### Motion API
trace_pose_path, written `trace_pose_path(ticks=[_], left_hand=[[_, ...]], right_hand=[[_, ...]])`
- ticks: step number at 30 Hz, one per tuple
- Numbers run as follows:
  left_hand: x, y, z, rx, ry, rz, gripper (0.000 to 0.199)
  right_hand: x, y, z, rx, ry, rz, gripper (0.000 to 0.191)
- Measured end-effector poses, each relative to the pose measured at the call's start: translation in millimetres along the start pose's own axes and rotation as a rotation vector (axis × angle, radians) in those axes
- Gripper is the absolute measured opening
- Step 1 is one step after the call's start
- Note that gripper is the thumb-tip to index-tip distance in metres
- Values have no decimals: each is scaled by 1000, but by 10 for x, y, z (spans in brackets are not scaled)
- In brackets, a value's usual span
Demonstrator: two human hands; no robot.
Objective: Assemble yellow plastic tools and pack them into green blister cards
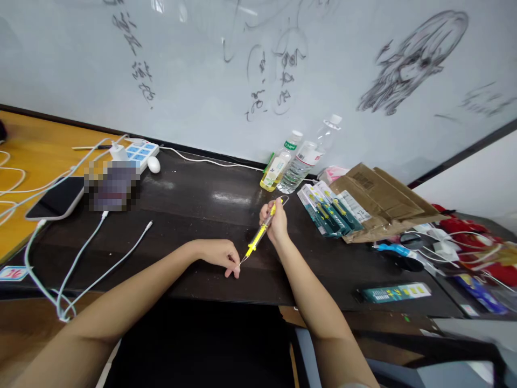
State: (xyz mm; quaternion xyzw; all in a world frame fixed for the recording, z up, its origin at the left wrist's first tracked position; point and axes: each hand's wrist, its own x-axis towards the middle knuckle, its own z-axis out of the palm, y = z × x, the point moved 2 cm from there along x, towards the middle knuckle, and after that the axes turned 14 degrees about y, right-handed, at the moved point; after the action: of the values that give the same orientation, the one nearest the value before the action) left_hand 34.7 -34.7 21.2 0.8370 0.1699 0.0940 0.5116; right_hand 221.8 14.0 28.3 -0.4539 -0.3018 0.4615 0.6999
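My right hand (277,222) is closed around the upper part of a slim yellow pen-like tool (257,240) with a see-through barrel. A thin loop shows at its upper end, beside my fingers. The tool slants down to the left, over the dark desk, and narrows to thin prongs or wires. At that lower end, the fingertips of my left hand (222,255) are pinched together on the thin tip. The exact kind of tool is too small to make out. Several green and white packages (329,210) with yellow pictures lie to the right of my right hand.
Two bottles, one with yellow liquid (278,164) and one water bottle (302,164), stand by the whiteboard (194,70). A brown paper bag (379,199) lies at right, above another green package (396,292). Phones, white cables (117,264) and a power strip (142,153) occupy the left.
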Motion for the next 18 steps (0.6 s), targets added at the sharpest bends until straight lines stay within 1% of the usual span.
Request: trace_pose_path(ticks=[2,4,5,7,9,11,15,16,18], left_hand=[[4,-3,16,-10,-25,13,20],[9,-6,9,-28,-1,18,20],[10,-11,-1,-32,20,14,21],[9,-22,-18,-28,51,4,21],[5,-31,-21,-14,49,2,20],[1,-32,-9,-7,25,13,19],[4,-26,11,-12,0,30,20],[6,-26,9,-11,9,25,21],[8,-23,4,-8,19,18,21]], right_hand=[[55,-51,-64,31,62,-18,44],[75,-61,-89,47,94,-30,44],[63,-41,-76,44,86,-28,44],[14,27,-12,21,26,-3,42],[-23,77,41,6,-26,25,41],[-11,64,29,13,-14,16,41],[27,-24,-59,26,87,-34,43],[4,-21,-47,24,81,-30,43],[-74,17,27,20,17,-2,42]])
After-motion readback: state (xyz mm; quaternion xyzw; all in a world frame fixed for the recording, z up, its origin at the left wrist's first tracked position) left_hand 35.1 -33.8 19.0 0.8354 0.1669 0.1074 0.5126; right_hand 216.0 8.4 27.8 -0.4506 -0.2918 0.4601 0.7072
